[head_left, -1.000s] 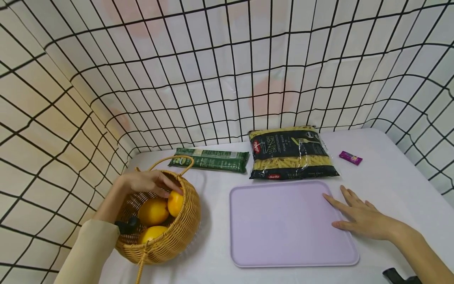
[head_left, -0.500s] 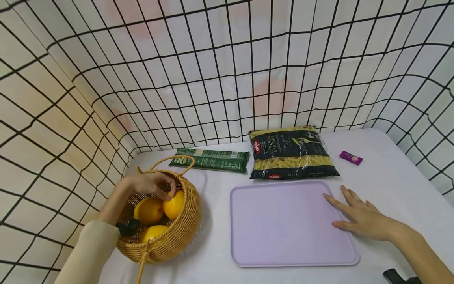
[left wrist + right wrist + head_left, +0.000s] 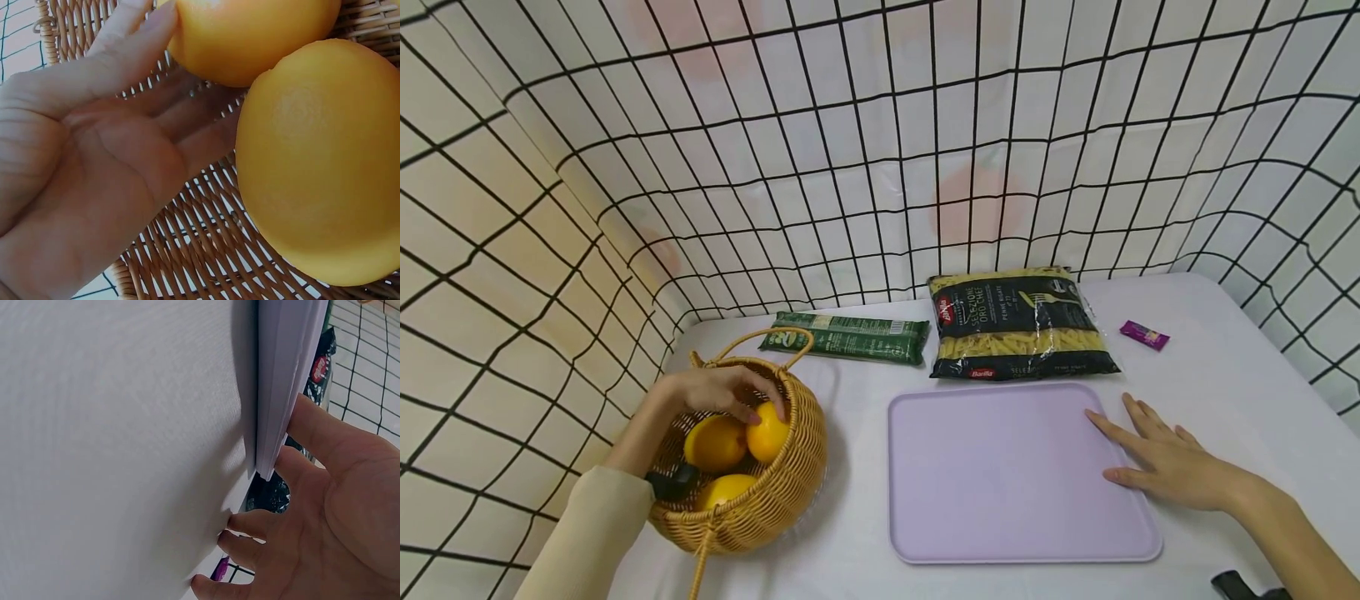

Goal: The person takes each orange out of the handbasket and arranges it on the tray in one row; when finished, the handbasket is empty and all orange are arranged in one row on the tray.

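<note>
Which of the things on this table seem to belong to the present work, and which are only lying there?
Probably in the job:
fruits, one gripped by the left hand
basket holding them
tray, touched by the right hand

Apparently just lying about:
pasta bag
green packet
purple packet

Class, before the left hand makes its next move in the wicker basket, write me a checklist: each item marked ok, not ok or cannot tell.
1. Left hand gripping the rightmost fruit: ok.
2. Grip firm enough to lift: cannot tell.
3. That fruit outside the basket: not ok, it sits inside.
4. Right hand touching the tray: ok, at its edge.
5. Pasta bag apart from the tray: cannot tell, their edges nearly meet.
</note>
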The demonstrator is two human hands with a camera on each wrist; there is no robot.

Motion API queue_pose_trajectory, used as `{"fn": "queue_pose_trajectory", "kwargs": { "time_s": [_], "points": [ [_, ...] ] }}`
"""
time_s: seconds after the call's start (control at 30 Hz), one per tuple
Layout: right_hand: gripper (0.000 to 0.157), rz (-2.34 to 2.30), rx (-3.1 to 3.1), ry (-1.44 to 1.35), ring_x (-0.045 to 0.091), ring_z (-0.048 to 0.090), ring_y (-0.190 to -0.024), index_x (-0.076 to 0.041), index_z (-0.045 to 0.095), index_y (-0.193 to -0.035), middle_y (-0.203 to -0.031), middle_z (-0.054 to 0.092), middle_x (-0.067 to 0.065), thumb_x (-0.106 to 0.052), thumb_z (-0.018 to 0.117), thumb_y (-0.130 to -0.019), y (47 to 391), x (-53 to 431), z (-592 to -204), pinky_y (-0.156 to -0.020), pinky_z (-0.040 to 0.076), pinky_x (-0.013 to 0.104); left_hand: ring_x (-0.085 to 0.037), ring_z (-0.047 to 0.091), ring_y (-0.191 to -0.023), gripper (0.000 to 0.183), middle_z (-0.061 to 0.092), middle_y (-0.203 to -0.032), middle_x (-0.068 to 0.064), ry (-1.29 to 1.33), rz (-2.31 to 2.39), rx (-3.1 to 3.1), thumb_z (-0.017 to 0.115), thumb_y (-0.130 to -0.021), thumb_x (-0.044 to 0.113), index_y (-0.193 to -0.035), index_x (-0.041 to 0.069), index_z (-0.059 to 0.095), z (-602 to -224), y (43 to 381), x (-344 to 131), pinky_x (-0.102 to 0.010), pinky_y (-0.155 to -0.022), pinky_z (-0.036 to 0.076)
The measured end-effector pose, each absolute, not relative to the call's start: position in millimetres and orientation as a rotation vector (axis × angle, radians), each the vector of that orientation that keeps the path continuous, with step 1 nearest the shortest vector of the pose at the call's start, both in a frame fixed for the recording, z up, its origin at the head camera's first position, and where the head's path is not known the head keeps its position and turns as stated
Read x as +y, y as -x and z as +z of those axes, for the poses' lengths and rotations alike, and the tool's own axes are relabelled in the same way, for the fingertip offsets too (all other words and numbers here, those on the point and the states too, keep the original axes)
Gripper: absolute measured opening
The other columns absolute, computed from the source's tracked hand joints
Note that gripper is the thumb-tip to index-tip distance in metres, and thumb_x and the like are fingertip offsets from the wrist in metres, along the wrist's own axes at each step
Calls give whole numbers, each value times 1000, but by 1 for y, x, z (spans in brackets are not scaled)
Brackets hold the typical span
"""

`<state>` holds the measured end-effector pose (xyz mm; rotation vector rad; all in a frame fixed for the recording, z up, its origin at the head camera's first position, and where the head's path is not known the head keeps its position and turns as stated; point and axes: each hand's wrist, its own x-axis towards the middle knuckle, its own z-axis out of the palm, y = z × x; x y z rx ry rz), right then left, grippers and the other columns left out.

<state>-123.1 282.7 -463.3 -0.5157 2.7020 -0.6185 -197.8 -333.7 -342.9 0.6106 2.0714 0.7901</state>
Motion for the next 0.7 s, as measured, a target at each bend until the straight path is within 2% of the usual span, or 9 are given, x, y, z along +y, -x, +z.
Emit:
{"fn": "queue_pose_trajectory", "kwargs": {
  "time_s": [0.17,0.4,0.6,0.7],
  "points": [
    [82,-626,2707,525,68,10,-146,-29,25,-165,-161,9,46,-47,66,-97,123,283,-464,-103,8,89,-28,47,-128,27,61,-135,-9,-569,787,2031,68,-96,7,-122,10,69,-343,197,-331,-41,-107,39],
    [81,-627,2713,531,68,10,-146,-29,26,-165,-161,10,46,-47,67,-97,122,284,-465,-103,9,89,-30,46,-143,37,62,-147,-9,-476,779,2009,68,-96,4,-132,11,71,-342,197,-330,-31,-107,46],
    [81,-633,2705,512,68,8,-146,-25,27,-164,-162,8,46,-47,66,-97,122,284,-465,-103,7,89,-32,43,-146,40,60,-149,-8,-507,747,2022,70,-96,9,-136,16,69,-343,199,-331,-34,-112,43],
    [81,-634,2705,508,68,8,-146,-24,27,-164,-162,8,46,-48,66,-97,122,283,-465,-104,6,89,-31,43,-146,41,60,-150,-9,-518,746,2021,71,-96,10,-136,15,69,-344,199,-331,-31,-110,44]
  ]
}}
